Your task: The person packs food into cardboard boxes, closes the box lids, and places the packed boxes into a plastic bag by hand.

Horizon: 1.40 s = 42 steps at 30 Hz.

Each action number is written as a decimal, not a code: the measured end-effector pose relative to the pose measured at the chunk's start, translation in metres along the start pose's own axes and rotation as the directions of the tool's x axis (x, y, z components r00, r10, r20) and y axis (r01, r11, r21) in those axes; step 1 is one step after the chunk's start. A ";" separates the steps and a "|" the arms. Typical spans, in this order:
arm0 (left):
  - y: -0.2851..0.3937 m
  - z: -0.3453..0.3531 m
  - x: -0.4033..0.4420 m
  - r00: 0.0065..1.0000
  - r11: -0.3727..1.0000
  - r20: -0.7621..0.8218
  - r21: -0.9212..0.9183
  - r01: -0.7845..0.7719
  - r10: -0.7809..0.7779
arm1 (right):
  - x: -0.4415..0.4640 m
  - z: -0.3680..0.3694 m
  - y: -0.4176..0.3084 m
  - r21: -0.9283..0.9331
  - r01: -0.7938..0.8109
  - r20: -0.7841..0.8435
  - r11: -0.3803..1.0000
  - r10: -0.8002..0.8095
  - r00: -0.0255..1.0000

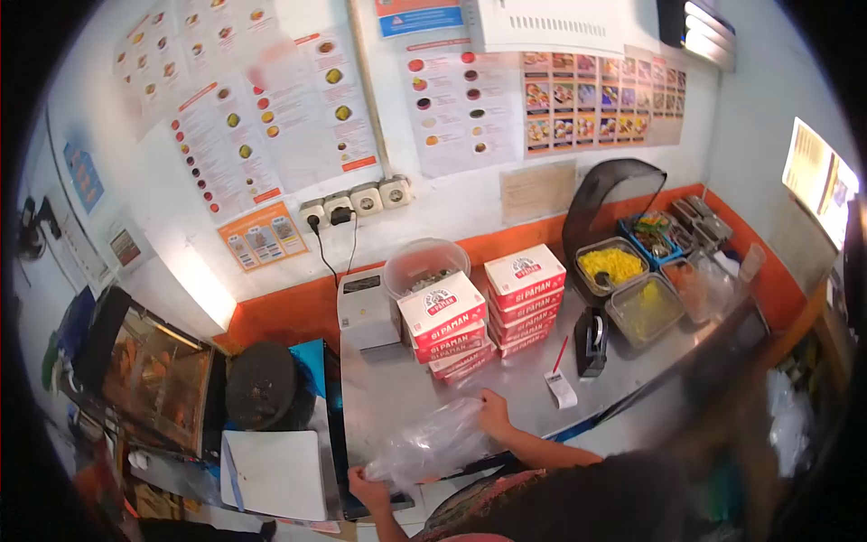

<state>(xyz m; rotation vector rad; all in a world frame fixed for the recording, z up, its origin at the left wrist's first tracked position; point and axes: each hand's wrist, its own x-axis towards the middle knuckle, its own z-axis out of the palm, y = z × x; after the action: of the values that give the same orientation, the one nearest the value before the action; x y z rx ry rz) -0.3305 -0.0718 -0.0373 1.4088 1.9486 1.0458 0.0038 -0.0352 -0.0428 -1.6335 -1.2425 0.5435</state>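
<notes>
A clear plastic bag is stretched between my two hands, above the front edge of the metal counter. My left hand pinches its lower left end. At the upper right end, my right hand has its fingers closed on the plastic. Just beyond the bag stand two stacks of red and white food boxes, a left stack and a right stack. The left stack's boxes sit slightly askew. Right of my right hand lies a paper slip with a red pen on it.
A black tape dispenser stands near tubs of yellow shreds. Behind the boxes are a round plastic tub and a grey-white device. At left are a white cutting board, a dark round block and a glass display case.
</notes>
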 end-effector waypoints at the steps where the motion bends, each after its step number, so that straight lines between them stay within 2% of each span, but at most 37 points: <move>1: -0.021 0.008 0.005 0.998 0.994 0.014 0.091 0.055 -0.057 | 0.005 -0.013 -0.001 0.040 -0.164 -0.037 0.986 0.166 0.985; 2: -0.028 0.022 0.000 0.972 0.986 -0.208 0.142 -0.082 0.111 | 0.006 -0.015 0.008 0.020 -0.154 -0.015 0.988 0.155 0.988; 3: -0.007 0.019 -0.013 0.972 0.990 -0.219 0.134 -0.052 0.081 | 0.004 -0.013 0.018 0.031 -0.102 -0.006 0.994 0.102 0.995; 4: 0.046 0.007 -0.021 0.896 0.909 -0.236 0.284 -0.307 0.376 | 0.004 -0.012 0.023 0.046 -0.046 0.001 0.998 0.046 0.999; 5: 0.081 0.002 -0.022 0.742 0.739 -0.204 0.430 -0.518 0.639 | 0.002 -0.016 0.013 0.034 -0.036 0.022 0.999 0.035 0.999; 6: 0.086 0.009 -0.021 0.755 0.757 -0.221 0.426 -0.495 0.618 | -0.003 -0.027 -0.018 0.062 0.009 0.166 0.998 -0.019 0.986; 7: 0.085 0.023 -0.019 0.744 0.710 -0.027 0.322 -0.626 0.668 | -0.004 -0.034 -0.038 0.092 0.044 0.310 0.995 -0.071 0.948; 8: 0.080 0.036 -0.017 0.687 0.661 0.156 0.189 -0.726 0.709 | 0.001 -0.033 -0.043 0.075 0.050 0.343 0.996 -0.073 0.937; 9: 0.068 0.050 -0.007 0.715 0.690 0.139 0.193 -0.698 0.685 | 0.004 -0.030 -0.045 0.089 0.214 0.345 0.973 -0.231 0.910; 10: 0.048 0.060 0.008 0.822 0.821 0.213 0.119 -0.559 0.529 | 0.003 -0.027 -0.044 0.112 0.368 0.348 0.923 -0.384 0.856; 11: 0.033 0.059 0.013 0.886 0.919 0.292 0.057 -0.391 0.359 | 0.009 -0.027 -0.027 0.015 0.387 0.181 0.922 -0.383 0.906; 12: 0.034 0.044 0.015 0.903 0.929 0.267 0.059 -0.365 0.337 | 0.029 -0.025 -0.005 -0.080 0.398 -0.003 0.914 -0.399 0.917; 13: 0.042 0.026 0.019 0.940 0.946 0.106 -0.055 -0.320 0.325 | 0.049 -0.023 0.013 -0.069 0.421 0.023 0.904 -0.421 0.907; 14: 0.043 0.013 0.019 0.959 0.943 -0.052 -0.174 -0.285 0.280 | 0.062 -0.023 0.033 -0.043 0.291 -0.109 0.956 -0.294 0.949; 15: 0.035 0.007 0.017 0.967 0.951 -0.071 -0.177 -0.254 0.245 | 0.065 -0.025 0.043 -0.007 0.151 -0.227 0.988 -0.149 0.963; 16: 0.025 0.006 0.015 0.949 0.946 -0.096 -0.103 -0.308 0.299 | 0.063 -0.021 0.044 -0.015 0.163 -0.185 0.987 -0.163 0.969; 17: 0.018 0.004 0.009 0.930 0.934 -0.112 -0.022 -0.356 0.351 | 0.057 -0.010 0.041 0.217 -0.113 -0.030 0.970 0.123 0.992; 18: 0.036 -0.009 -0.008 0.941 0.948 -0.128 -0.016 -0.318 0.314 | 0.045 0.002 0.037 0.375 -0.417 0.179 0.828 0.376 0.909; 19: 0.075 -0.026 -0.026 0.893 0.872 -0.214 0.392 -0.293 0.396 | 0.033 0.010 0.013 0.359 -0.426 0.214 0.831 0.371 0.904; 20: 0.091 -0.026 -0.034 0.869 0.781 -0.239 0.580 -0.230 0.434 | 0.019 0.008 -0.030 0.374 -0.463 0.322 0.804 0.356 0.877; 21: 0.106 -0.026 -0.042 0.842 0.661 -0.264 0.738 -0.138 0.471 | 0.009 0.007 -0.063 0.376 -0.506 0.429 0.776 0.338 0.838; 22: 0.108 -0.019 -0.050 0.855 0.692 -0.109 0.643 -0.328 0.507 | 0.003 0.011 -0.078 0.351 -0.516 0.464 0.782 0.333 0.821; 24: 0.082 -0.005 -0.052 0.854 0.727 0.017 0.516 -0.453 0.521 | -0.007 0.017 -0.100 0.199 -0.445 0.570 0.873 0.266 0.777; 25: 0.049 0.014 -0.040 0.912 0.830 0.006 0.413 -0.376 0.410 | -0.008 0.016 -0.112 0.177 -0.449 0.601 0.876 0.265 0.754; 26: 0.024 0.026 -0.037 0.955 0.911 0.008 0.298 -0.287 0.298 | -0.005 0.011 -0.122 0.225 -0.133 0.514 0.965 -0.001 0.858; 27: 0.006 0.021 -0.035 0.961 0.918 -0.011 0.301 -0.259 0.275 | 0.003 0.006 -0.126 0.250 0.205 0.408 0.946 -0.295 0.864; 29: -0.019 -0.013 -0.007 0.980 0.960 -0.086 0.234 -0.157 0.181 | 0.034 0.007 -0.104 0.103 0.238 0.362 0.966 -0.259 0.896; 31: 0.065 -0.077 -0.011 0.948 0.970 -0.255 0.200 -0.141 0.190 | 0.060 -0.007 -0.122 0.255 0.374 0.348 0.892 -0.446 0.825; 32: 0.107 -0.109 -0.013 0.921 0.974 -0.337 0.181 -0.137 0.193 | 0.048 -0.022 -0.158 0.259 0.371 0.368 0.892 -0.447 0.816; 34: 0.102 -0.095 -0.004 0.904 0.965 -0.344 0.150 -0.215 0.255 | 0.037 -0.039 -0.203 0.311 0.427 0.359 0.849 -0.521 0.775; 35: 0.092 -0.088 0.002 0.880 0.945 -0.344 0.121 -0.304 0.327 | 0.031 -0.037 -0.214 0.315 0.453 0.349 0.834 -0.546 0.762; 37: 0.066 -0.081 -0.007 0.821 0.896 -0.370 0.089 -0.434 0.434 | 0.024 -0.021 -0.208 0.225 0.471 0.390 0.853 -0.522 0.758; 39: 0.058 -0.093 -0.019 0.833 0.875 -0.317 0.337 -0.347 0.453 | 0.012 -0.003 -0.167 0.059 0.381 0.439 0.922 -0.367 0.820; 40: 0.003 -0.076 -0.029 0.916 0.945 -0.294 0.258 -0.201 0.275 | 0.003 -0.003 -0.143 -0.010 0.334 0.432 0.942 -0.298 0.851; 41: -0.019 -0.069 -0.052 0.928 0.970 -0.324 0.214 -0.118 0.184 | -0.008 0.003 -0.093 0.119 0.424 0.281 0.898 -0.440 0.853; 42: -0.032 -0.063 -0.060 0.936 0.986 -0.339 0.163 -0.040 0.094 | -0.014 0.004 -0.046 0.140 0.518 0.242 0.844 -0.536 0.809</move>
<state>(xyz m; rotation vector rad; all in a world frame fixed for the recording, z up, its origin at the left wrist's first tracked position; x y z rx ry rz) -0.3774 -0.1517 -0.0295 1.4601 2.2870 1.2701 -0.0259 -0.0460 -0.0067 -1.0983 -1.7861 0.4555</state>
